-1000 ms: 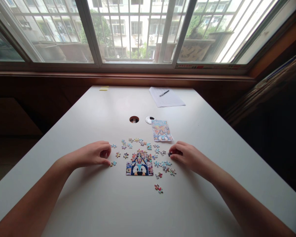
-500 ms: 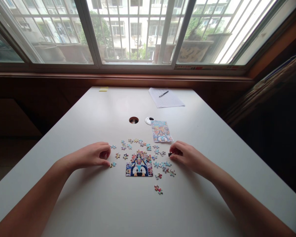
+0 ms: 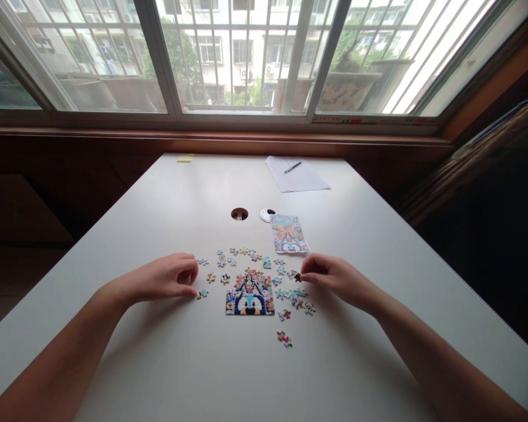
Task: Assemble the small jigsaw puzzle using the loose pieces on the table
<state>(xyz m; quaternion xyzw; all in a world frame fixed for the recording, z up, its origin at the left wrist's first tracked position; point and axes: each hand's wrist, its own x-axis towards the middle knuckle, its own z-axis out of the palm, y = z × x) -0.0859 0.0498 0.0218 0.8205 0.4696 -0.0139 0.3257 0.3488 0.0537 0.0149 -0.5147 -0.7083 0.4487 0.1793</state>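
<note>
A partly built colourful jigsaw [image 3: 250,294] lies on the white table [image 3: 202,363] between my hands. Loose puzzle pieces [image 3: 246,255] are scattered behind it and to its right. My right hand [image 3: 334,278] pinches a small dark puzzle piece [image 3: 297,277] just above the table, right of the jigsaw. My left hand [image 3: 165,277] rests on the table with its fingers curled, its fingertips beside a loose blue piece [image 3: 202,293]. A printed reference picture [image 3: 289,234] lies behind the pieces.
A round cable hole [image 3: 239,214] and its white cap [image 3: 267,214] sit mid-table. Paper with a pen [image 3: 295,171] and a yellow note [image 3: 185,158] lie at the far edge, under a wide window. Two stray pieces [image 3: 284,338] lie nearer me.
My right hand has slid a little left toward the jigsaw, carrying the dark piece. My left hand has stayed where it was.
</note>
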